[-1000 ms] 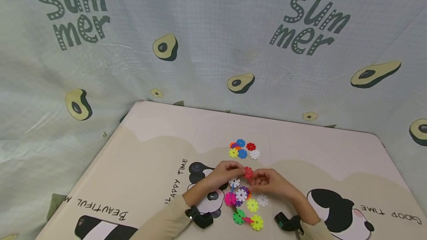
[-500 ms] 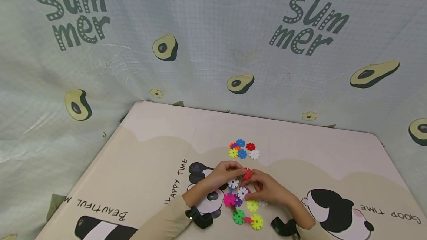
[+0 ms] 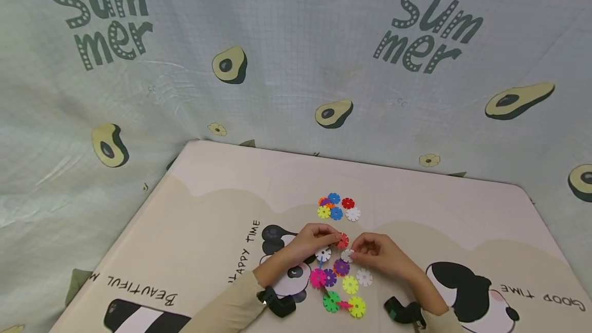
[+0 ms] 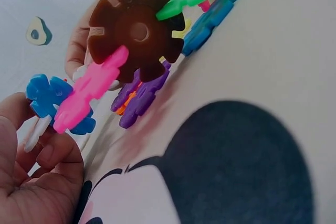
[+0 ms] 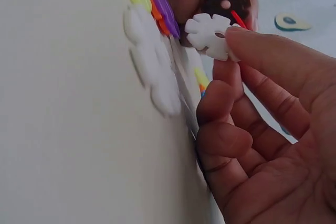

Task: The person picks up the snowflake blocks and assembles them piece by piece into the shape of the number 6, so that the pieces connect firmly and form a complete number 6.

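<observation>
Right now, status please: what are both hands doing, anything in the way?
Left hand holds joined discs. Right hand pinches white disc. Yellow disc lies nearby, apparently not in the way.

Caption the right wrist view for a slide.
Right grip pinches a white notched plastic disc; a second white notched plastic disc lies on the pale tabletop.

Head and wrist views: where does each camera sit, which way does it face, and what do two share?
Head: worn on the head, facing forward and down at the table and avocado-print cloth; both sleeves, left grip and right grip show.
Left wrist: worn there, facing a brown disc; left grip in front, right grip partly hidden behind it.
Right wrist: worn there, facing the white disc that the right grip pinches; left grip partly visible beyond.
Head and right wrist share that white disc.
</observation>
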`<state>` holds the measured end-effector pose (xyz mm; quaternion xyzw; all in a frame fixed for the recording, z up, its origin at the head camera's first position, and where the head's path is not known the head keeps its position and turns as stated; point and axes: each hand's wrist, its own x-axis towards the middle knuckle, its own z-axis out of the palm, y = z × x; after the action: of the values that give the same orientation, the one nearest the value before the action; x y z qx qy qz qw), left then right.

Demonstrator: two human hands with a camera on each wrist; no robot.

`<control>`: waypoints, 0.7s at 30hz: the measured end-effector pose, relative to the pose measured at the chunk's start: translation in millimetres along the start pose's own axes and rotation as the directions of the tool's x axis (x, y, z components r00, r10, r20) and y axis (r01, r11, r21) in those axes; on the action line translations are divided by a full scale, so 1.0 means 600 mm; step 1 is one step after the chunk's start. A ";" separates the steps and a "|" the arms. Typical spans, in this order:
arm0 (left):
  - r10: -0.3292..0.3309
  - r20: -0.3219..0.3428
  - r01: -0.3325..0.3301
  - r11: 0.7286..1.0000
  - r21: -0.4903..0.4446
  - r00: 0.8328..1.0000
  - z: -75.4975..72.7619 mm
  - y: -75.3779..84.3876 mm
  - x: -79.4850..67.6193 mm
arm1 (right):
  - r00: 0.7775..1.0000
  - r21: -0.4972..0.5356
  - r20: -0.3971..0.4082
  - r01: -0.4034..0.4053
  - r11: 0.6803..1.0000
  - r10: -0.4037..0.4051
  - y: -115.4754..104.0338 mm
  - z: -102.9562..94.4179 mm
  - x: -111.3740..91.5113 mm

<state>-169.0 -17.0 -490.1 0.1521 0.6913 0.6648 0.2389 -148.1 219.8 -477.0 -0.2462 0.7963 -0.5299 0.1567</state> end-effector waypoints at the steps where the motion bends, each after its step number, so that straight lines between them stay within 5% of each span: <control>1: 0.000 -0.004 0.000 1.000 0.003 1.000 0.000 0.000 0.000 | 1.000 -0.002 -0.019 0.001 1.000 -0.001 0.001 -0.002 -0.001; 7: -0.012 -0.018 0.012 1.000 0.011 1.000 -0.001 0.002 0.000 | 0.990 0.009 -0.128 0.061 0.998 -0.059 0.007 -0.010 -0.005; 21: -0.028 -0.018 0.028 1.000 0.011 0.999 0.002 0.003 0.000 | 0.974 0.083 -0.173 0.161 0.983 -0.145 0.006 -0.006 -0.006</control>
<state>-168.6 -15.6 -488.4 0.1377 0.6992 0.6588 0.2413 -147.9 225.6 -478.6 -0.2539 0.7585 -0.5971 0.0600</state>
